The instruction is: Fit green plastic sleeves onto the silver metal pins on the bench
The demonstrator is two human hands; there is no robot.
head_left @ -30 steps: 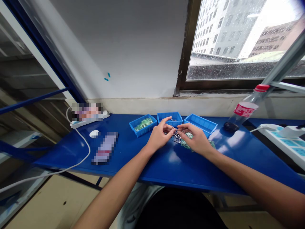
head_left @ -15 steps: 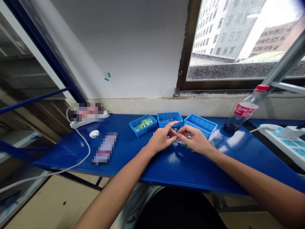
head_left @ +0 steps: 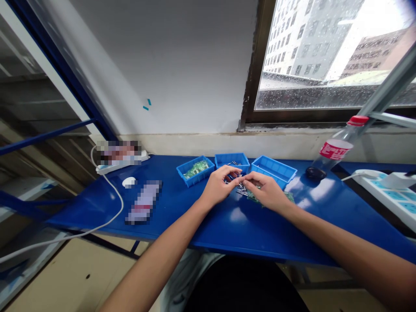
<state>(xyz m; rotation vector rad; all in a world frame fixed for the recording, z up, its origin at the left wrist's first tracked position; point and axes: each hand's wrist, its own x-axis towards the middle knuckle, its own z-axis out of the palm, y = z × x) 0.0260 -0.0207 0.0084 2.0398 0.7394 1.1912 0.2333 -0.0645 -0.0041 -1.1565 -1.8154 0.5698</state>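
Head view: left hand (head_left: 218, 187) and right hand (head_left: 265, 190) meet over a small pile of metal pins (head_left: 241, 189) on the blue surface (head_left: 182, 212), centre, just near of the middle bin (head_left: 232, 160). Both grips are pinched, fingertips nearly touching each other; each appears to nip a pin, but the parts are too small to confirm what is held.

Handling (judged): pins are light, stiff, thin, smooth, so prone to slip or roll. Take hold w/ thumb and forefinger tips at mid-shaft; light pressure is enough. Green circuit boards (head_left: 286, 197) lie partly under the right hand: rigid, thin, best gripped by the edges.

Surface: glossy blue, hard, reflective, likely low friction. Three blue bins sit in a row at the far side: left bin (head_left: 195, 170) holds green boards, right bin (head_left: 273, 168) contents not visible. Far right: plastic bottle (head_left: 332, 149), red cap, and white power strip (head_left: 391, 193). Far left: white cable (head_left: 107, 203) and blurred items.

Room: grey wall, rain-spotted window (head_left: 331, 56) at right, blue rack frame at left.
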